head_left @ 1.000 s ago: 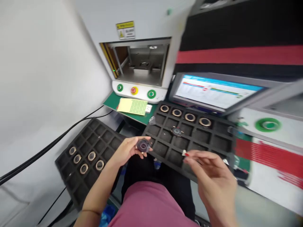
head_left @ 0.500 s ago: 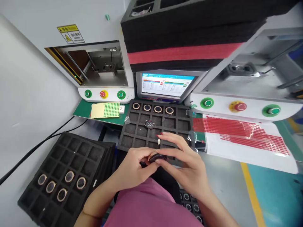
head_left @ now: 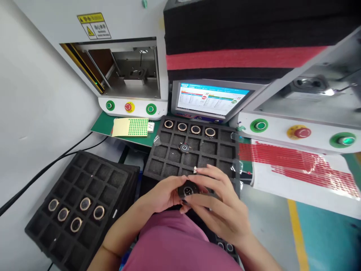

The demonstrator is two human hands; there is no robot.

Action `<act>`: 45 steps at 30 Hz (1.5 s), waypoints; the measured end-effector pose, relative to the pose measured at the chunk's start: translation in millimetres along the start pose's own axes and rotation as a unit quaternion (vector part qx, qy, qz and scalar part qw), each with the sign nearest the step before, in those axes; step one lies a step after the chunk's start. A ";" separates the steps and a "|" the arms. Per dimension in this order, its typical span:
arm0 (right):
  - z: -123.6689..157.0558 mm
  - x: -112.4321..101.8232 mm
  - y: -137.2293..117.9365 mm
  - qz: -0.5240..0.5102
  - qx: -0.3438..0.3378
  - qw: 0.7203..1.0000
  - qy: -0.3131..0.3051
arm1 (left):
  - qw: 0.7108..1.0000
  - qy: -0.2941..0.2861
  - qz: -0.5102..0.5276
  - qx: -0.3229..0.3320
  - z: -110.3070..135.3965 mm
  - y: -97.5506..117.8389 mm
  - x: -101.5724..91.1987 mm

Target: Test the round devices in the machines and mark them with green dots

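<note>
We hold a watch body (head_left: 188, 188) before our pink shirt (head_left: 180, 244).
Left hand (head_left: 166, 192) pinches its rim; right hand (head_left: 224, 203), fingers fanned, touches it (white scrap (head_left: 195, 170) at one fingertip). Just beyond lies our foam tray (head_left: 156, 166); floor (head_left: 262, 214) opens rightward.

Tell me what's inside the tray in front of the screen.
Inside the tray, four gold-rimmed pieces sit in the back row; a dark round piece lies in front. Whatever the right hand covers there can't be seen.

A smooth mauve-pink top (head_left: 180, 246) covers the torso (both forearms (head_left: 125, 226) are bare).
</note>
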State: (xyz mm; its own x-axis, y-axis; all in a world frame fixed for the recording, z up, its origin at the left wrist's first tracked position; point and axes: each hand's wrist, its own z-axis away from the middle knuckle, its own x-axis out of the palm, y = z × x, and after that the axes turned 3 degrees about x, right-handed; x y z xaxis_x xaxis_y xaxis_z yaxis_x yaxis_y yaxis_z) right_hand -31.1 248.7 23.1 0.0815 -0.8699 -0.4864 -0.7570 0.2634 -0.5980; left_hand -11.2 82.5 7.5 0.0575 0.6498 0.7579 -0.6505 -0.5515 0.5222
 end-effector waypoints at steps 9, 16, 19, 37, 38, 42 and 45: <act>-11.6 20.9 42.5 -0.143 0.222 0.964 0.030 | 0.968 0.211 -0.073 0.116 7.4 10.4 -42.3; -39.0 131.0 117.3 -0.152 0.215 0.945 -0.193 | 0.840 0.437 -0.233 0.220 33.3 0.5 -98.4; -43.8 161.8 115.6 -0.143 0.188 0.941 -0.242 | 0.799 0.490 -0.254 0.240 30.2 -0.3 -115.2; -51.2 196.1 115.8 -0.098 0.187 0.962 -0.176 | 0.708 0.568 -0.332 0.257 -12.9 2.8 -149.0; -54.3 193.1 112.1 -0.109 0.194 0.962 -0.160 | 0.709 0.566 -0.334 0.256 -10.5 4.8 -146.5; -57.5 162.6 89.6 -0.179 0.246 0.949 -0.080 | 0.723 0.550 -0.326 0.260 5.8 16.1 -125.0; -49.0 123.5 64.4 -0.248 0.287 0.925 -0.037 | 0.780 0.485 -0.305 0.251 18.9 24.9 -93.7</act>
State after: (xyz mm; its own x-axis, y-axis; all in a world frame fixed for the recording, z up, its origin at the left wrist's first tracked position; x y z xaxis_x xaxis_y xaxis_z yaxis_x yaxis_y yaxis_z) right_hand -101.6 137.9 -44.3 0.3866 -0.9177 -0.0914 -0.1479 0.0362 -0.9883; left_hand -18.5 -2.0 -43.2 -0.5177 0.8277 -0.2168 -0.3332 0.0383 0.9421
